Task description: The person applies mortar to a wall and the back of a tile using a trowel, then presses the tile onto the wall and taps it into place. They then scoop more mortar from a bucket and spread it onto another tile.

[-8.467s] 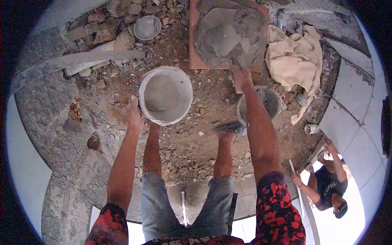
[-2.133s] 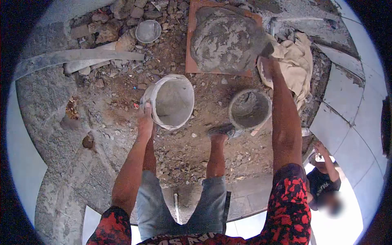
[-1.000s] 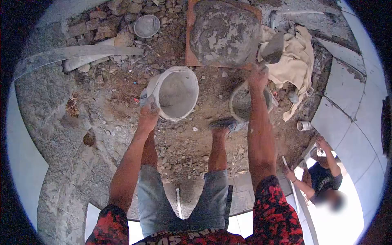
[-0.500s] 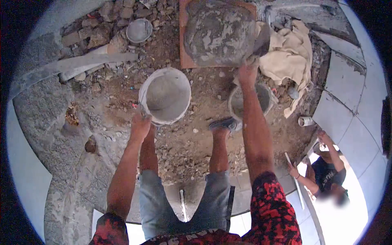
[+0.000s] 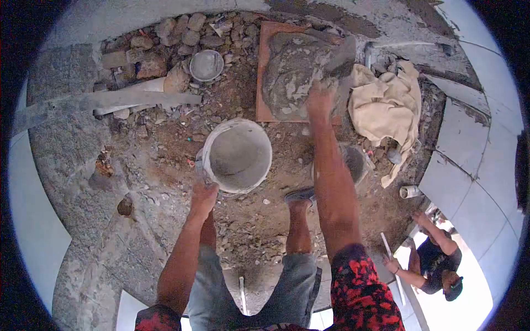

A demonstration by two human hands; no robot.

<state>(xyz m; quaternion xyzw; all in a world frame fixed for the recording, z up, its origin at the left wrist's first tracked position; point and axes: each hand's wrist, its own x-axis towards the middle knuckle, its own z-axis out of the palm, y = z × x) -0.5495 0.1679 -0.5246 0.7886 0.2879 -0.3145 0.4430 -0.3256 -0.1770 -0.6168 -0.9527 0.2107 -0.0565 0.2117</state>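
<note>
My left hand (image 5: 205, 197) is closed on the near left edge of a pale bucket (image 5: 266, 154), which has grey material in its bottom. The bucket tilts so that its mouth faces me. In my right hand (image 5: 321, 103) is a trowel (image 5: 340, 58), its wide grey blade over the right part of the wet mortar (image 5: 290, 69). The mortar is spread on a reddish-brown board (image 5: 264, 105). My fingers hide the trowel's handle. Under my right forearm stands a second bucket (image 5: 356, 163), partly hidden.
A small round pail (image 5: 207, 65) stands by rubble (image 5: 152, 66) at the back left. A beige cloth (image 5: 383, 102) lies right of the board. Long strips (image 5: 138, 99) lie at left. At lower right another person (image 5: 436, 256) holds a white rod (image 5: 393, 270).
My right hand has moved left and forward with the trowel, from the board's near right corner onto the mortar. The view has shifted, so the scene sits lower. My left hand keeps its hold.
</note>
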